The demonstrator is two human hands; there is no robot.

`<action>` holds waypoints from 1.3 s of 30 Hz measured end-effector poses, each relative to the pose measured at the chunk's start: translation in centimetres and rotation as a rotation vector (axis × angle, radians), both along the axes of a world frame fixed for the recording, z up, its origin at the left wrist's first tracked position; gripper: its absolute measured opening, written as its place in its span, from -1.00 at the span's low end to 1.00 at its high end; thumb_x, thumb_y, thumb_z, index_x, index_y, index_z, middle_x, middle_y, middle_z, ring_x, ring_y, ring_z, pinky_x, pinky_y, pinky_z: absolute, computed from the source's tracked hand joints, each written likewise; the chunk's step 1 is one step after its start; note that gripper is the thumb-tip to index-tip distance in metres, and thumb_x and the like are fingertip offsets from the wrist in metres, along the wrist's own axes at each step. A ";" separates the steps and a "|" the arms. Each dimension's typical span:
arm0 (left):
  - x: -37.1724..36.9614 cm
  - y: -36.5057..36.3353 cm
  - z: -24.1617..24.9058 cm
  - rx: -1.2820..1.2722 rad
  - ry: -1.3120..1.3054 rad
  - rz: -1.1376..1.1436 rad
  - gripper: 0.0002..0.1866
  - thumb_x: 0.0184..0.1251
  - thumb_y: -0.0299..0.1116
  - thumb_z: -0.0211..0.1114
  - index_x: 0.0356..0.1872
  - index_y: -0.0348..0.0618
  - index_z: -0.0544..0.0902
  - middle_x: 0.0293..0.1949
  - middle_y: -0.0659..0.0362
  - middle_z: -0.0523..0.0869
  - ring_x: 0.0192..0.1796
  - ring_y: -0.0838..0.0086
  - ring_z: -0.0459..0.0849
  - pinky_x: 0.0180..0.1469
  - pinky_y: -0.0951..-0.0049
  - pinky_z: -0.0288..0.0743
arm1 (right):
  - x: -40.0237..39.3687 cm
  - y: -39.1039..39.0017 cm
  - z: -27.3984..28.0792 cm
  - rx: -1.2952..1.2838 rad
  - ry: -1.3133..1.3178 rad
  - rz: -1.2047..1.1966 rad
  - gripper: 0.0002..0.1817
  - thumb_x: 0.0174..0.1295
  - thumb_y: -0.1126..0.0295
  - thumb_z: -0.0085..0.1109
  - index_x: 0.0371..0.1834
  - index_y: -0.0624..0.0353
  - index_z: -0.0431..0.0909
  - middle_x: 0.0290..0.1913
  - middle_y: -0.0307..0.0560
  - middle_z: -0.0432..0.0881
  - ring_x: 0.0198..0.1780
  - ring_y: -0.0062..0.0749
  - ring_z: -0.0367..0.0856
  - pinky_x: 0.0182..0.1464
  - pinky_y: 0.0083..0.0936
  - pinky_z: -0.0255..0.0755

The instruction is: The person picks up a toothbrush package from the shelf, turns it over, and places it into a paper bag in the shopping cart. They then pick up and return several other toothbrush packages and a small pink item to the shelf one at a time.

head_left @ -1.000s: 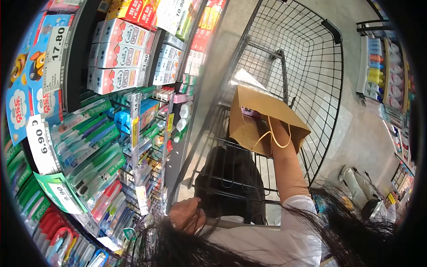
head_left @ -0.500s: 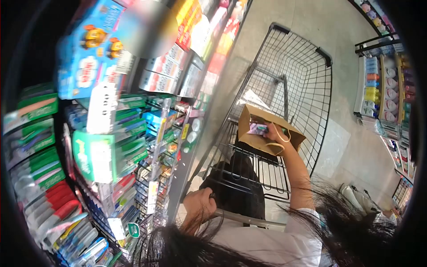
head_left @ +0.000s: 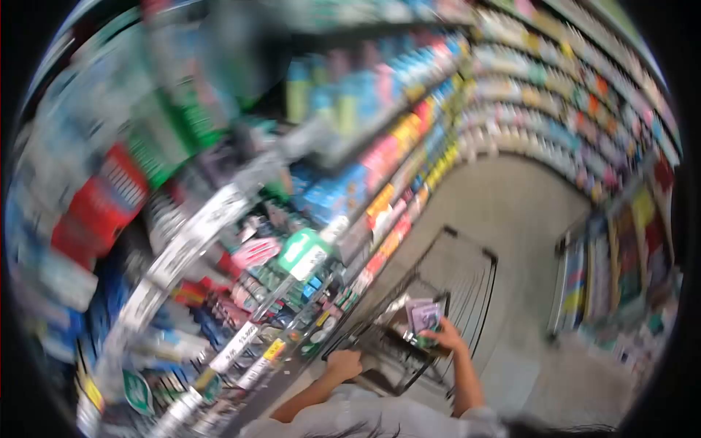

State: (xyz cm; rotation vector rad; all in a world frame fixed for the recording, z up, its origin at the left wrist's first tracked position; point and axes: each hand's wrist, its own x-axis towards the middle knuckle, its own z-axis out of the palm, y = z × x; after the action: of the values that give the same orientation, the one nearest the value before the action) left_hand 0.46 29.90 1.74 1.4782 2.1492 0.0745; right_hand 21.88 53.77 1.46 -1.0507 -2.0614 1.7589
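Observation:
My right hand point(head_left: 445, 336) is closed on the edge of a purple packet point(head_left: 423, 315) with a lighter printed front; blur hides its lettering. The packet is just above the opening of a brown paper bag point(head_left: 396, 322), which rests in the black wire shopping cart point(head_left: 478, 303). My left hand point(head_left: 344, 364) is wrapped in a fist at the left end of the cart's handle, close to the shelf side. Most of the bag is hidden behind the packet and my right hand.
Tall shelves of hanging packs point(head_left: 168, 139) and price tags point(head_left: 237, 347) run close along my left. Ahead, a curved wall of stocked shelves point(head_left: 540, 91) closes the aisle. Another display rack point(head_left: 606, 255) stands to the right, beyond the grey floor point(head_left: 515, 212).
My right hand has come up out of the paper bag with the purple packet. The view has swung up and ahead along the aisle. My left hand keeps its hold on the cart.

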 end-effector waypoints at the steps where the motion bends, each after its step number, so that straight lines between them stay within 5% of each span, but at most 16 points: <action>1: 0.0 -0.1 0.8 0.004 -0.001 -0.003 -0.77 -0.03 -0.21 0.11 -0.42 -0.06 0.64 -0.46 -0.01 0.69 -0.37 0.12 0.69 -0.36 0.09 0.52 | -1.0 0.4 1.1 0.001 0.036 0.035 -0.41 -0.11 0.34 0.48 0.04 0.14 0.45 -0.09 -0.27 0.58 -0.02 -0.48 0.50 0.10 -0.45 0.35; 5: -0.6 -0.8 -0.5 0.053 -0.031 -0.048 -0.75 -0.04 -0.22 0.13 -0.43 -0.11 0.69 -0.43 0.01 0.71 -0.35 0.15 0.70 -0.32 0.15 0.54 | -8.0 -0.5 8.4 -0.134 0.430 -0.081 -0.32 -0.03 0.46 0.38 0.20 0.22 0.28 0.07 -0.16 0.48 0.09 -0.43 0.42 0.18 -0.43 0.27; 9: -0.3 -1.4 -2.6 0.126 0.030 -0.124 -0.76 -0.02 -0.22 0.14 -0.54 -0.11 0.70 -0.47 0.01 0.70 -0.40 0.17 0.70 -0.40 0.18 0.53 | -15.4 -1.9 13.6 -0.321 0.733 0.049 -0.22 0.07 0.52 0.28 0.34 0.15 0.05 0.16 -0.13 0.37 0.14 -0.38 0.37 0.16 -0.44 0.29; 20: -0.7 -2.7 -3.5 0.279 0.012 -0.164 -0.74 0.07 -0.22 0.05 -0.55 -0.15 0.62 -0.56 -0.02 0.65 -0.45 0.08 0.66 -0.36 0.08 0.50 | -31.2 -4.1 22.2 -0.172 0.804 0.311 -0.28 0.04 0.49 0.28 0.30 0.19 0.17 0.20 -0.18 0.36 0.22 -0.47 0.30 0.28 -0.49 0.09; 29: -0.6 -2.8 -2.6 0.308 0.029 -0.190 -0.82 -0.13 -0.27 0.16 -0.63 -0.08 0.68 -0.55 0.07 0.67 -0.45 0.22 0.68 -0.40 0.19 0.52 | -33.6 -3.2 23.8 -0.176 0.764 0.448 -0.20 0.02 0.52 0.29 0.35 0.20 0.08 0.27 -0.17 0.27 0.30 -0.46 0.20 0.32 -0.51 0.03; 39: -0.9 -2.4 -3.2 0.527 -0.061 -0.169 -0.80 0.03 -0.23 0.13 -0.57 -0.11 0.59 -0.69 0.03 0.58 -0.58 0.16 0.62 -0.48 0.16 0.50 | -35.0 -2.2 23.1 -0.325 0.914 0.431 -0.20 0.04 0.47 0.28 0.35 0.19 0.05 0.27 -0.14 0.27 0.29 -0.37 0.22 0.32 -0.41 0.03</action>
State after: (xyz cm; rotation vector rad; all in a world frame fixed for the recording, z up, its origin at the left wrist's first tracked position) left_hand -0.46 27.50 -1.46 1.9083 2.0358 0.6593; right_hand -13.10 51.56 24.52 0.2171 -1.4783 2.2242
